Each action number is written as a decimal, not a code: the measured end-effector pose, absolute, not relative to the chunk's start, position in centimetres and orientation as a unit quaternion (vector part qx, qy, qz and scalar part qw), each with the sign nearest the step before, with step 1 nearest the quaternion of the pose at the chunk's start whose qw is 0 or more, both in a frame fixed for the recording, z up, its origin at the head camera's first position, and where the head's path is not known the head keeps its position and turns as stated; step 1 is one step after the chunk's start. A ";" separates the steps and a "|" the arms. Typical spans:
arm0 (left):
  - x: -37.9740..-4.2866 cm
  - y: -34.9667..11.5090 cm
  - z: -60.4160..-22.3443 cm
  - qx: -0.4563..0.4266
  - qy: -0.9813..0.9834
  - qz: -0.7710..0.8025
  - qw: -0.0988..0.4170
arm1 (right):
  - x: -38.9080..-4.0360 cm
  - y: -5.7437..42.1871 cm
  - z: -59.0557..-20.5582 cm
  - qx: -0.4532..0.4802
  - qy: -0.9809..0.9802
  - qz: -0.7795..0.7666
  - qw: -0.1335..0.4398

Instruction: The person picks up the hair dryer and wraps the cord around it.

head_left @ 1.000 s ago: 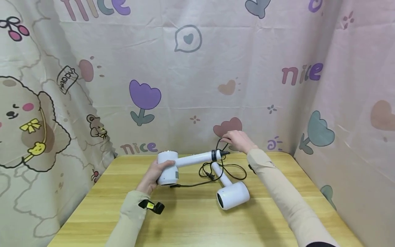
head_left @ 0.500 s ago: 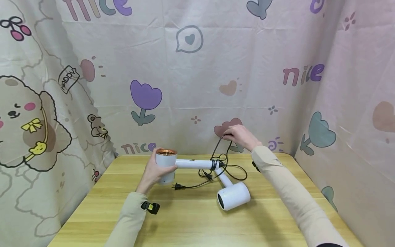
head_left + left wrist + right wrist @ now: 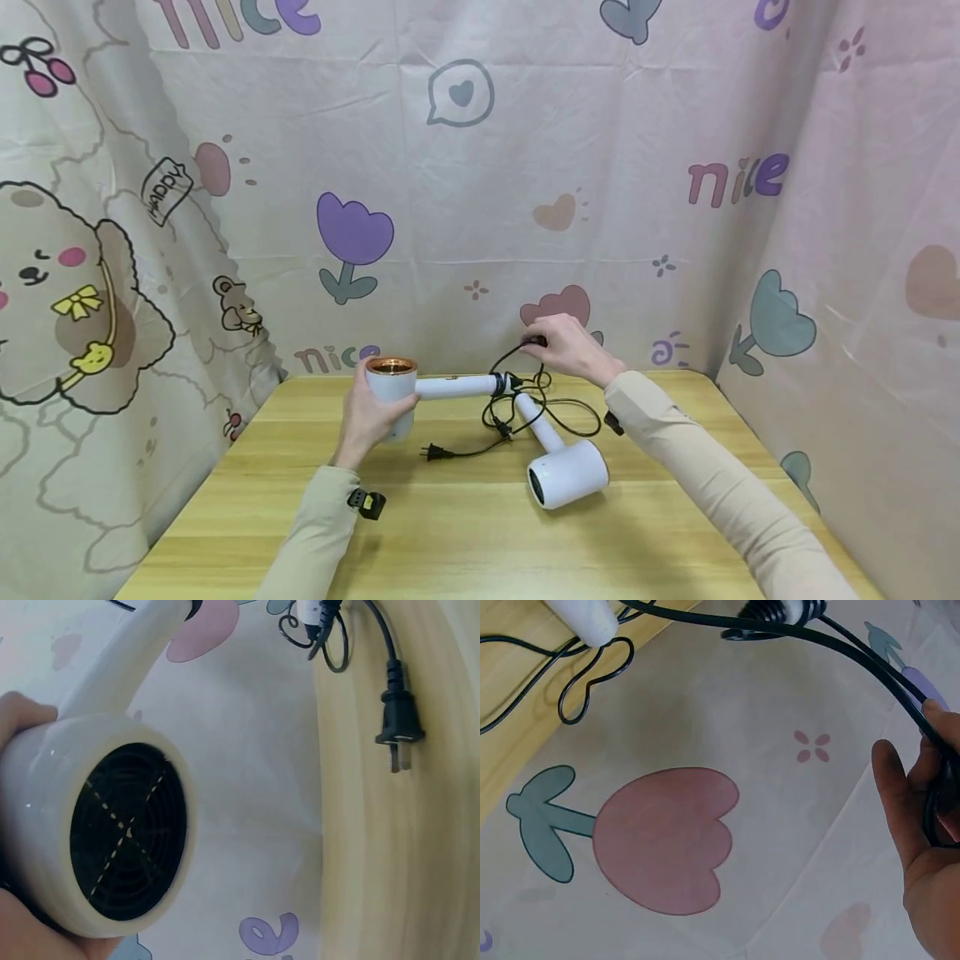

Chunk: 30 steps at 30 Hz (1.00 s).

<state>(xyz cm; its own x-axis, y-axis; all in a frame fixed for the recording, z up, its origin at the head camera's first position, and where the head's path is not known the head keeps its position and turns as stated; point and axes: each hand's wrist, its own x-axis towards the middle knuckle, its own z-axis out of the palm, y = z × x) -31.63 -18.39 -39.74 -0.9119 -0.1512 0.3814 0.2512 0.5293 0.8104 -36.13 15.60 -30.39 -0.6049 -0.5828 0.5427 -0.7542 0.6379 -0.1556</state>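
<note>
My left hand [image 3: 369, 417] grips the round white head of a hair dryer [image 3: 453, 387] above the table. Its copper-rimmed end faces up, and the handle points right with black cord wound round its tip. The dryer's dark grille [image 3: 129, 831] shows in the left wrist view. Right of it, my right hand [image 3: 573, 346] holds a length of the black cord [image 3: 862, 660], bent into a loop at the fingers. A dark piece at those fingertips is too small to tell. A second white hair dryer [image 3: 568, 475] lies on the table, handle pointing back and left.
Loose black cord lies in loops on the wooden table [image 3: 465, 533] behind the second dryer. One two-pin plug [image 3: 437, 452] rests left of the loops, another plug [image 3: 502, 427] among them. A patterned curtain [image 3: 465, 208] hangs close behind the table's back edge.
My left hand has turned the dryer so its copper-rimmed end faces up, then shifted it slightly left. My right hand rose with the cord, then came down a little and left.
</note>
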 end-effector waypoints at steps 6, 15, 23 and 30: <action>-31.4 -18.1 -40.2 -0.005 -0.838 -0.486 0.247 | -36.1 15.5 -31.1 0.347 -0.890 0.203 0.216; -31.4 -17.3 -41.0 0.018 -0.821 -0.488 0.297 | -35.2 15.0 -32.8 0.307 -0.893 0.307 0.123; -31.1 -17.0 -42.2 0.042 -0.738 -0.556 0.381 | -34.6 14.1 -35.0 0.284 -0.872 0.391 0.075; -31.7 -16.6 -42.0 0.073 -0.711 -0.586 0.381 | -34.0 13.7 -36.1 0.265 -0.888 0.359 0.112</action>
